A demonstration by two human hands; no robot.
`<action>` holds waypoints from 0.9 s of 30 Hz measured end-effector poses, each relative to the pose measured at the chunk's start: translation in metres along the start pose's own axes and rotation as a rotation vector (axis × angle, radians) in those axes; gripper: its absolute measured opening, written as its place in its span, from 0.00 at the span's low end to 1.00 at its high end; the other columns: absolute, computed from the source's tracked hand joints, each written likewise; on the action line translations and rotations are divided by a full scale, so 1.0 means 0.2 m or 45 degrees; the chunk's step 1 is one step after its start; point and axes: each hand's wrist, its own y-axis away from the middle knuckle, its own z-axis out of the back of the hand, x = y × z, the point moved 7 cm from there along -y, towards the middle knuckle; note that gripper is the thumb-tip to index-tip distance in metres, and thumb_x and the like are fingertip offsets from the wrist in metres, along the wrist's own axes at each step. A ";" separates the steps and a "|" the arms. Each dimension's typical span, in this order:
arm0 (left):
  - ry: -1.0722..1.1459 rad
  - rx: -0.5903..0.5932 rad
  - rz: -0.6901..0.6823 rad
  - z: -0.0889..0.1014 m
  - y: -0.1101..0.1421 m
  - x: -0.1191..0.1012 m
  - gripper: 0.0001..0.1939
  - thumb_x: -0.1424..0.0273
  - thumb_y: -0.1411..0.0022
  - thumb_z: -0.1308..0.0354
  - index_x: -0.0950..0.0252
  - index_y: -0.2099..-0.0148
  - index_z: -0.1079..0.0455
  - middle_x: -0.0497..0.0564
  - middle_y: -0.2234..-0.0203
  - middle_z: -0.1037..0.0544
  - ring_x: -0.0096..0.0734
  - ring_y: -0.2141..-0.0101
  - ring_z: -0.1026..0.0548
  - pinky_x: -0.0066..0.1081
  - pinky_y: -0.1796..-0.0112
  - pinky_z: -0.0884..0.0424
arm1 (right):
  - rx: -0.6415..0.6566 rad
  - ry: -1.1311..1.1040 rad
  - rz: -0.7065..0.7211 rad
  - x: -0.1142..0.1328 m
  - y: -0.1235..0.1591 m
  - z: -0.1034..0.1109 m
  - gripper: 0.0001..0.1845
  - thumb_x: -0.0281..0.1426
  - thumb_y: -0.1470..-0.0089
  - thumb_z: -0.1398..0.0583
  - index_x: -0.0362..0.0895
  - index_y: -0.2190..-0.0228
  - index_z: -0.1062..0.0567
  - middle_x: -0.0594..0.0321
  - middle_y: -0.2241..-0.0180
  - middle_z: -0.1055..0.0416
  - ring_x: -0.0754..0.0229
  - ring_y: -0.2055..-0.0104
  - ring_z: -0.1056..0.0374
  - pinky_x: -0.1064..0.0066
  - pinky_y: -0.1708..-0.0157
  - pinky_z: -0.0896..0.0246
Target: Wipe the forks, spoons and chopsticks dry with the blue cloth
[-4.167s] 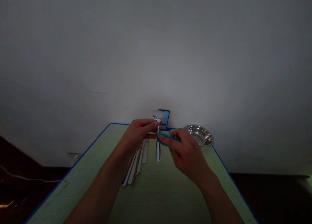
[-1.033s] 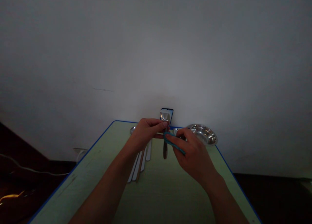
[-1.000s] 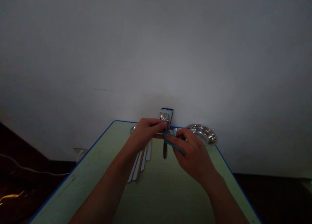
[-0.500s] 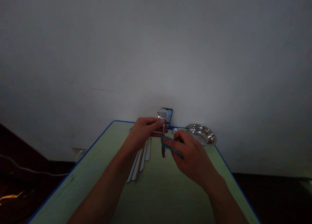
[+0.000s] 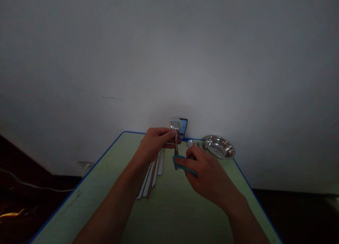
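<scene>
Together, two hands (image 5: 180, 159) hold one spoon (image 5: 175, 125) and one blue cloth (image 5: 182, 167).

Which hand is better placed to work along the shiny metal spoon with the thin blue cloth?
Probably the right hand: it holds the thin blue cloth, looped around the shiny metal spoon's handle. The left hand grips the spoon near its bowl, so it suits steadying.
</scene>
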 end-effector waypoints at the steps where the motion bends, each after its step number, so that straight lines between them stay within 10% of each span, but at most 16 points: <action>1: -0.001 -0.004 0.000 0.00 0.00 0.00 0.08 0.66 0.50 0.37 0.67 0.70 0.24 0.52 0.75 0.20 0.30 0.72 0.23 0.27 0.70 0.27 | 0.010 0.002 0.000 0.00 0.00 0.00 0.20 0.23 0.48 0.46 0.49 0.55 0.29 0.60 0.64 0.38 0.61 0.63 0.41 0.66 0.63 0.41; 27: 0.008 -0.083 -0.031 0.03 -0.01 -0.01 0.08 0.66 0.50 0.38 0.67 0.70 0.24 0.54 0.73 0.20 0.31 0.73 0.23 0.27 0.71 0.29 | 0.165 0.040 0.018 0.03 0.01 -0.03 0.20 0.23 0.49 0.46 0.52 0.56 0.29 0.62 0.66 0.39 0.61 0.64 0.42 0.67 0.65 0.45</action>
